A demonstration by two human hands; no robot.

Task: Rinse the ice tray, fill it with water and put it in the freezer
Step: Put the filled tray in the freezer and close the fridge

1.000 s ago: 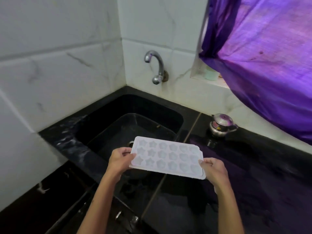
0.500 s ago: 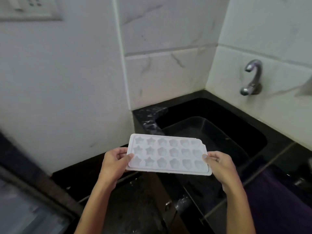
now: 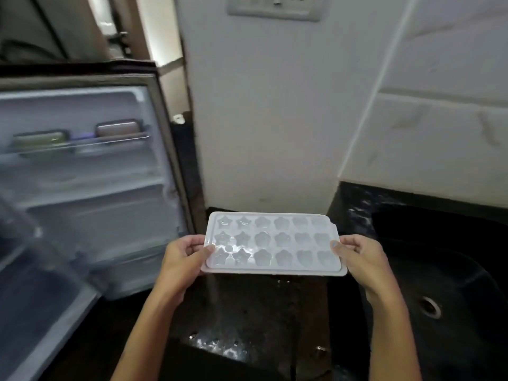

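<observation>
Hands (image 3: 187, 257) (image 3: 360, 257) grip ice tray (image 3: 273, 243) ends, seemingly level.

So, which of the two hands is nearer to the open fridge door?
Left. The left hand grips the ice tray at the end beside the open fridge door; the right hand holds the far end, over by the sink.

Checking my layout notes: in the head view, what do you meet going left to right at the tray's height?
Open fridge door → left hand → ice tray → right hand → black sink.
</observation>
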